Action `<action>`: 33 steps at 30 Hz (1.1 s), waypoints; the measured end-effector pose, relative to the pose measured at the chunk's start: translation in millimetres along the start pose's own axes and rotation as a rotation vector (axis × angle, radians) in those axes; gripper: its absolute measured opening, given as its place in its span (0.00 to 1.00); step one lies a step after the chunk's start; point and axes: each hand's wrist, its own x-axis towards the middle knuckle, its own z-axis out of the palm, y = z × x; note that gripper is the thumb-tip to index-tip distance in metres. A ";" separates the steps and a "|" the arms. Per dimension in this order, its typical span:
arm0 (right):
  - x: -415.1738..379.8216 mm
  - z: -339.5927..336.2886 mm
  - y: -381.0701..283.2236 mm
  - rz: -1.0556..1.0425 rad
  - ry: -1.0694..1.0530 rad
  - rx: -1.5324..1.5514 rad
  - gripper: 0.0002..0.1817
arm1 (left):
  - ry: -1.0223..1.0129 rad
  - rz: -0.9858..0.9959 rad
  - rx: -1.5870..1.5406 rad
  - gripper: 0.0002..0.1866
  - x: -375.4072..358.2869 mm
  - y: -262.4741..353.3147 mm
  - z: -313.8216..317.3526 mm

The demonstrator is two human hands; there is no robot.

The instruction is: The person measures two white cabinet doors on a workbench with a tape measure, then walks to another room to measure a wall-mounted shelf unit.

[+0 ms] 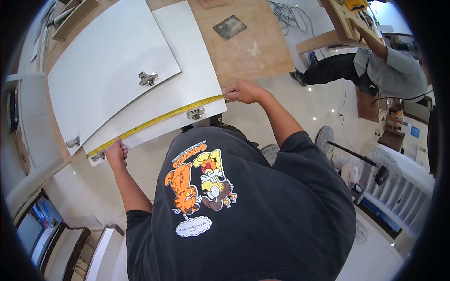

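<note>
A yellow tape measure (161, 117) stretches along the near white panel (197, 65), close to its front edge. My right hand (243, 92) is closed on the tape's end at the panel's right edge. Farther left, my left hand (117, 151) has its fingers curled at the front edge and its thumb pressed on the tape. One metal hinge (195, 113) sits just below the tape near my right hand. Another hinge (97, 157) lies by the left end of the tape, partly covered by it.
A second white panel (112, 61) overlaps the first, bearing hinges (148, 78). Both lie on a wooden worktable (258, 56) with a dark flat plate (229, 27). Another person (389, 70) is at a bench at the upper right. Standing fans (324, 139) are at right; cables (293, 16) lie beyond the table.
</note>
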 end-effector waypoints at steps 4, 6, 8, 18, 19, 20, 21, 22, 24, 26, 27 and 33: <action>-0.9 0.6 -1.3 0.010 0.044 -0.022 0.16 | -0.018 0.010 -0.017 0.19 -0.8 0.4 -0.2; -3.5 0.1 -5.6 0.007 0.052 -0.019 0.15 | -0.018 -0.002 -0.034 0.19 -5.3 3.0 1.2; -3.3 0.2 -5.3 0.009 0.053 -0.008 0.15 | -0.019 -0.002 -0.031 0.19 -5.9 2.5 1.6; -1.9 0.1 -3.9 0.003 0.037 0.059 0.13 | -0.022 0.023 -0.022 0.19 -4.1 -0.1 0.4; -1.7 -0.5 -4.8 0.002 0.033 0.073 0.13 | -0.021 0.024 -0.018 0.19 -4.2 0.6 0.8; -2.1 -1.4 -5.8 0.002 0.027 0.087 0.13 | -0.020 0.023 -0.014 0.19 -5.6 1.3 1.4; -2.4 -2.0 -6.1 0.001 0.021 0.101 0.13 | -0.019 0.023 -0.010 0.19 -7.1 2.1 1.8; -1.3 -1.7 -3.4 -0.026 0.025 0.089 0.13 | -0.020 0.030 -0.018 0.19 -6.1 0.9 1.4; 1.3 -0.8 1.9 -0.079 0.035 0.066 0.13 | -0.024 0.045 -0.032 0.19 -1.6 -3.9 0.9; 1.2 -0.5 2.5 -0.060 0.035 0.064 0.13 | -0.022 0.043 -0.050 0.19 1.2 -6.6 1.4; 0.9 -0.7 2.2 -0.051 0.035 0.063 0.14 | -0.021 0.041 -0.059 0.19 0.1 -5.6 1.8; 6.7 3.8 16.2 -0.046 0.026 0.140 0.13 | 0.003 0.054 -0.030 0.19 -5.2 -2.5 3.8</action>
